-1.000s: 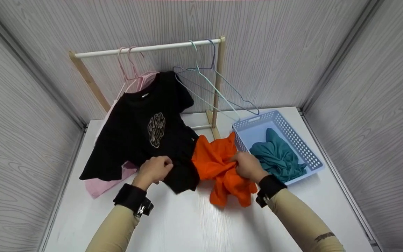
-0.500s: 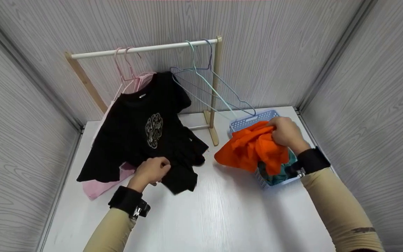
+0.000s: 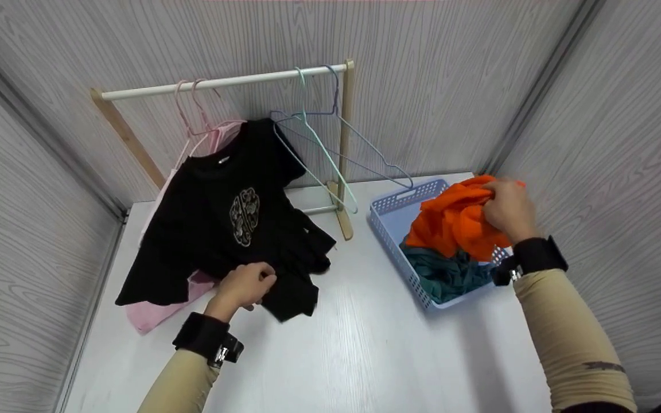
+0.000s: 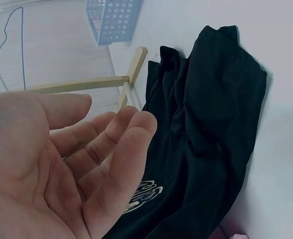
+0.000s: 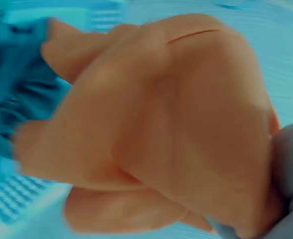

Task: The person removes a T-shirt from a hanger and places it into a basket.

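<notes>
My right hand (image 3: 511, 209) grips a bunched orange garment (image 3: 451, 223) by its upper part, over the light blue basket (image 3: 396, 221). Inside the basket lies a crumpled teal garment (image 3: 445, 272), partly covered by the orange one in the head view. In the right wrist view the orange cloth (image 5: 161, 109) fills most of the picture, with a bit of the hand (image 5: 291, 174) at the edge. Loosely curled and holding nothing, my left hand (image 3: 241, 287) is at the lower part of a black T-shirt (image 3: 210, 212) with a gold emblem. Its palm (image 4: 17, 164) faces its wrist camera.
A rack with a white bar (image 3: 250, 80) and wooden posts stands against the back wall. Pink hangers (image 3: 184, 112) hang left, a mint hanger (image 3: 326, 150) and a blue hanger (image 3: 366, 143) right. Pink cloth (image 3: 152, 315) shows beneath the T-shirt.
The right hand has lifted the orange garment off the table beside the black T-shirt and carried it right, over the basket. The left hand has stayed by the T-shirt.
</notes>
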A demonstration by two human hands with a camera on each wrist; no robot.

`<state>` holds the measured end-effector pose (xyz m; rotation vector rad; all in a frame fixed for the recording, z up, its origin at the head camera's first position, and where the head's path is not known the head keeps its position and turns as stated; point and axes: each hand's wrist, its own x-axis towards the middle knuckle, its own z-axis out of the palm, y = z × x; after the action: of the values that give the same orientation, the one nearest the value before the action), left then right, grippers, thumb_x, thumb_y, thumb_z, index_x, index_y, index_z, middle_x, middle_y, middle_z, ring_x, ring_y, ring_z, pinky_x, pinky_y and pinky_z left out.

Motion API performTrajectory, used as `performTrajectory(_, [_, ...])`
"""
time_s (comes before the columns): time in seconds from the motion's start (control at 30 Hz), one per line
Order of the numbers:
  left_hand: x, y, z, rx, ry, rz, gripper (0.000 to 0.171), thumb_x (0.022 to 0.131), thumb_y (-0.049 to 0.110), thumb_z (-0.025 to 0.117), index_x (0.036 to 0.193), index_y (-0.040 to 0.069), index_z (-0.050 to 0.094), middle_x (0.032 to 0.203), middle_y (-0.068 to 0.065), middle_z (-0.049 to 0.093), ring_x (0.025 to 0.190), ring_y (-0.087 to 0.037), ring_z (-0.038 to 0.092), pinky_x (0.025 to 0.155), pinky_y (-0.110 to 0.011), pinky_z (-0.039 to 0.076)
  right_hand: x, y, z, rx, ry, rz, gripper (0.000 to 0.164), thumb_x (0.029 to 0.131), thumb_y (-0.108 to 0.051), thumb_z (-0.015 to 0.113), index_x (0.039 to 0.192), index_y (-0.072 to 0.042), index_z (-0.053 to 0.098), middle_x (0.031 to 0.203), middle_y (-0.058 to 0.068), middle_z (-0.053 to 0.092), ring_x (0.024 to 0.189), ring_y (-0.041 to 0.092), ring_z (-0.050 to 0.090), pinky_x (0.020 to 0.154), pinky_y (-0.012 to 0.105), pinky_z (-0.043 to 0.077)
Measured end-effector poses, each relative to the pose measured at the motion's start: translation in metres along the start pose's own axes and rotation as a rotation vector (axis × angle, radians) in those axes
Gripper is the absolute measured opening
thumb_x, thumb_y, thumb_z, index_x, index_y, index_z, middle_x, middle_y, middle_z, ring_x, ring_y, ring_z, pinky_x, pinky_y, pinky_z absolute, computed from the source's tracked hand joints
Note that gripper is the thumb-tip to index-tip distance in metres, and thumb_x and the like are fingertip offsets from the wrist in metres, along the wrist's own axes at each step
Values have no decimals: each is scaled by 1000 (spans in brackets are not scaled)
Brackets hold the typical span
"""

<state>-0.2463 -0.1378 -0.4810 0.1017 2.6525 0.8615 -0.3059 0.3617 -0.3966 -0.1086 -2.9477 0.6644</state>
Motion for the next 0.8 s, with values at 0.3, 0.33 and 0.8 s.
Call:
performTrajectory(0.3, [-6, -4, 9, -53, -14, -6, 28, 97, 25, 56, 119, 10, 65, 98, -9, 69, 62, -21, 67, 46, -30, 56, -27, 39, 123, 122, -486, 85, 72, 83, -5, 51, 151, -8, 27, 151, 29, 13, 121, 49, 37, 93, 53, 46])
performTrajectory(0.33, [-7, -5, 10, -54, -12, -10, 28, 97, 25, 56, 119, 10, 65, 96, -9, 69, 61, -20, 67, 46, -30, 56, -30, 41, 132, 88, -531, 91, 74, 83, -5, 51, 152, -9, 25, 151, 29, 14, 120, 49, 37, 91, 52, 47])
performTrajectory(0.8, [-6, 0, -1, -31, -8, -7, 30, 97, 27, 56, 121, 12, 64, 96, -9, 69, 64, -22, 67, 46, -29, 55, -50, 34, 174, -25, -553, 131, 62, 92, -5, 54, 149, -7, 29, 138, 28, 44, 118, 44, 45, 108, 65, 35])
